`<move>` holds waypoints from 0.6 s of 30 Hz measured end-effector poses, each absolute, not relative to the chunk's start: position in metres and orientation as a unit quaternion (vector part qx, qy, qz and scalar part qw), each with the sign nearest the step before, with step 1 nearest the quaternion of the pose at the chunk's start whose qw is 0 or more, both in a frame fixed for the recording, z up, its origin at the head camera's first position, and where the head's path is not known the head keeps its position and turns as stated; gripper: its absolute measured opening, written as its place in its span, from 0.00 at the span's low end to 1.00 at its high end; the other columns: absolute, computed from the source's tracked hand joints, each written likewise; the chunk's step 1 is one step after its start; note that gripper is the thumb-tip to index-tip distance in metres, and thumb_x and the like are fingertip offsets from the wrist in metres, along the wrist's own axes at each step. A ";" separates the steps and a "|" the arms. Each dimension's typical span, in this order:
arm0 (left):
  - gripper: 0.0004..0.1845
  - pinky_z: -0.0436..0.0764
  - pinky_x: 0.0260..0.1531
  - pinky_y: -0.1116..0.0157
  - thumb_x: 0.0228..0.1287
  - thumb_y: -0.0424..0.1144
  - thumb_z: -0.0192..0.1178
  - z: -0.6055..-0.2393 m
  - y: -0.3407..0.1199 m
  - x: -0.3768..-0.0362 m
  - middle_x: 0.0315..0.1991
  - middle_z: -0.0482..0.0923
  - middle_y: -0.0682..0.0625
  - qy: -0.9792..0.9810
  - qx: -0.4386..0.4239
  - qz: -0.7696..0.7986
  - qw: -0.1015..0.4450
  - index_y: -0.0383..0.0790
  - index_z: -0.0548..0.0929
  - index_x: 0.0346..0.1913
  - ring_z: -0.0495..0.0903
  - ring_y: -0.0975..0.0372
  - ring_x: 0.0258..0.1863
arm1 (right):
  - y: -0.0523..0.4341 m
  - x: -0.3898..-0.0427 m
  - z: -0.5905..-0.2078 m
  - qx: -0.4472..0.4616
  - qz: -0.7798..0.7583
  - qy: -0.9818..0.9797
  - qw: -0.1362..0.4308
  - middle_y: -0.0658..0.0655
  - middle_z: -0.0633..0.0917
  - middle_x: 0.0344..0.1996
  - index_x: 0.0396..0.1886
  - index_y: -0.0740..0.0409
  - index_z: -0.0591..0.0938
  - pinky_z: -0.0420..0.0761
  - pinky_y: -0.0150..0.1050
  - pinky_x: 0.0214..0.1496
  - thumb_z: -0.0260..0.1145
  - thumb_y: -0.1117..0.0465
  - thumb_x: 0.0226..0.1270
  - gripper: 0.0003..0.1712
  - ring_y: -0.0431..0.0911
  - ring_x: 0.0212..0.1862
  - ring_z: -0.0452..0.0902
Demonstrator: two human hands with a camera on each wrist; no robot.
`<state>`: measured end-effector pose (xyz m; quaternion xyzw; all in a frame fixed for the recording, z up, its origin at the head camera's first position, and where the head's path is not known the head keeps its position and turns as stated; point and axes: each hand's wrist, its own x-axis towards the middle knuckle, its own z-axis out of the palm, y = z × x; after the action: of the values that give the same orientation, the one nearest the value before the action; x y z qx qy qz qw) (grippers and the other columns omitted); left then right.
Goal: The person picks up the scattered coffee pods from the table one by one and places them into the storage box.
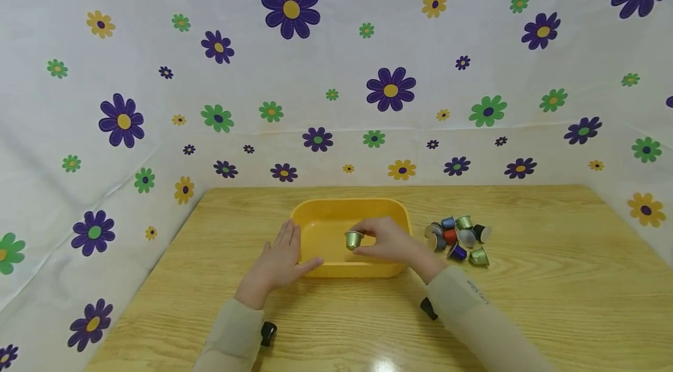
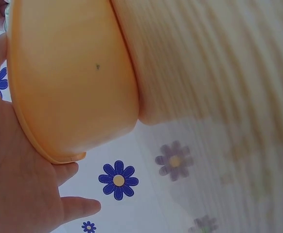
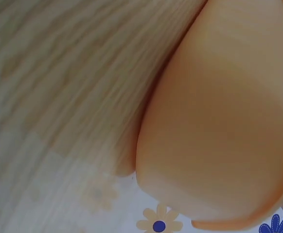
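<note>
A yellow plastic tray (image 1: pixel 336 270) stands on the wooden table. Over its inside, my right hand (image 1: pixel 388 240) pinches a pale green coffee capsule (image 1: pixel 354 240) between thumb and fingers. My left hand (image 1: pixel 280 261) rests against the tray's left front corner with its fingers straight and the thumb along the front rim. In the left wrist view that hand (image 2: pixel 20 170) lies along the rim of the orange-looking tray (image 2: pixel 78 77). The right wrist view shows the tray's outer wall (image 3: pixel 219 121), while the capsule is out of sight there.
To the right of the tray lies a loose pile of coffee capsules, among them a red one (image 1: pixel 450 236), a dark blue one (image 1: pixel 457 253) and a green one (image 1: pixel 479 256). A flower-patterned white cloth (image 1: pixel 336 56) hangs behind and beside the table (image 1: pixel 552 278).
</note>
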<state>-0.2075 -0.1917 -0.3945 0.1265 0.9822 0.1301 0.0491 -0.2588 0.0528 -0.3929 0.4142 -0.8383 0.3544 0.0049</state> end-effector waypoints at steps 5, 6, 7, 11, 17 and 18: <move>0.52 0.49 0.55 0.40 0.56 0.68 0.41 -0.395 -0.191 -0.208 0.67 0.34 0.35 0.982 0.128 0.128 0.046 0.25 0.43 0.66 0.35 0.48 0.66 | 0.044 -0.257 -0.394 0.411 0.320 -0.853 0.005 0.48 0.82 0.37 0.43 0.57 0.80 0.75 0.36 0.44 0.68 0.58 0.52 0.17 0.40 0.40 0.76; 0.51 0.49 0.55 0.40 0.57 0.67 0.42 -0.395 -0.191 -0.208 0.67 0.34 0.35 0.982 0.128 0.128 0.046 0.25 0.43 0.66 0.35 0.48 0.66 | 0.043 -0.257 -0.394 0.409 0.316 -0.856 0.002 0.48 0.82 0.37 0.43 0.56 0.80 0.75 0.35 0.44 0.68 0.57 0.52 0.17 0.39 0.40 0.76; 0.51 0.49 0.55 0.40 0.57 0.67 0.42 -0.395 -0.190 -0.208 0.67 0.34 0.35 0.982 0.129 0.129 0.046 0.25 0.43 0.65 0.35 0.49 0.66 | 0.041 -0.256 -0.394 0.410 0.314 -0.856 0.000 0.48 0.82 0.37 0.43 0.56 0.80 0.75 0.35 0.43 0.68 0.57 0.52 0.17 0.39 0.40 0.76; 0.51 0.49 0.55 0.40 0.57 0.67 0.42 -0.396 -0.190 -0.209 0.67 0.34 0.35 0.983 0.127 0.127 0.046 0.25 0.43 0.65 0.35 0.49 0.66 | 0.036 -0.255 -0.394 0.409 0.325 -0.852 -0.015 0.49 0.82 0.38 0.44 0.57 0.80 0.75 0.37 0.44 0.67 0.58 0.53 0.17 0.39 0.41 0.75; 0.53 0.48 0.55 0.39 0.55 0.69 0.40 -0.396 -0.191 -0.209 0.67 0.34 0.35 0.983 0.126 0.125 0.048 0.25 0.43 0.66 0.35 0.49 0.66 | 0.029 -0.254 -0.392 0.414 0.334 -0.847 -0.020 0.49 0.82 0.37 0.43 0.57 0.80 0.75 0.39 0.46 0.67 0.59 0.53 0.16 0.39 0.41 0.75; 0.53 0.48 0.55 0.39 0.55 0.70 0.40 -0.396 -0.191 -0.209 0.67 0.34 0.35 0.983 0.126 0.124 0.049 0.25 0.43 0.66 0.35 0.49 0.66 | 0.028 -0.254 -0.392 0.415 0.335 -0.846 -0.020 0.49 0.82 0.37 0.43 0.57 0.80 0.75 0.39 0.46 0.67 0.60 0.53 0.16 0.39 0.41 0.75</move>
<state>-0.2088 -0.1914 -0.3960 0.1258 0.9831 0.1239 0.0491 -0.2543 0.0278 -0.3919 0.4150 -0.8458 0.3347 -0.0199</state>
